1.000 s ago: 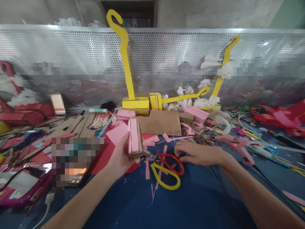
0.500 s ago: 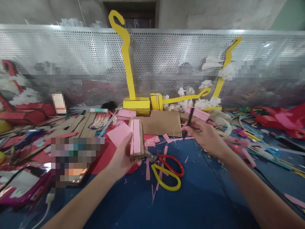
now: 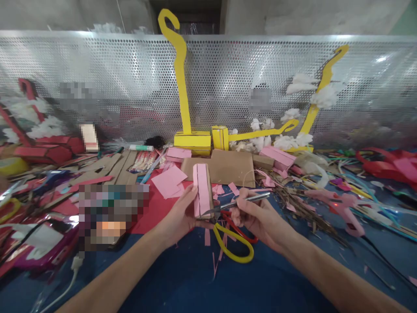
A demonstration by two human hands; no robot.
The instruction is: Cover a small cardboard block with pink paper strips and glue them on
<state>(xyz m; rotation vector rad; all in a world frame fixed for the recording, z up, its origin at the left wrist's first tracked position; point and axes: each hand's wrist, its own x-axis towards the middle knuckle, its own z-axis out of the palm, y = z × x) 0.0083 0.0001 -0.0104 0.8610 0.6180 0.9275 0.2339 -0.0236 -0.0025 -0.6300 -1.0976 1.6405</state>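
My left hand (image 3: 177, 217) is closed around a small cardboard box (image 3: 202, 189) faced with pink paper strips, held tilted above the table. A slim, silver-handled craft knife (image 3: 259, 198) is gripped in my right hand (image 3: 257, 217), pointing left. Its dark, thin blade lies at the lower edge of the box's pink face. Below both hands, scissors (image 3: 239, 248) with yellow and red handles rest on the blue tabletop, their blades mostly hidden. Pink paper pieces (image 3: 167, 180) lie on a red sheet (image 3: 143, 217) beside my left hand.
Yellow paper-covered hammer-like shapes (image 3: 192, 141) stand behind a cardboard piece (image 3: 228, 169), before a perforated metal panel (image 3: 215, 78). A pink glue gun (image 3: 345, 211) with its cable lies right. Cardboard strips (image 3: 110, 171) and a purple object (image 3: 45, 248) are left.
My right hand has moved left and down, bringing the craft knife from upright to nearly level against the box. The view has shifted slightly left.
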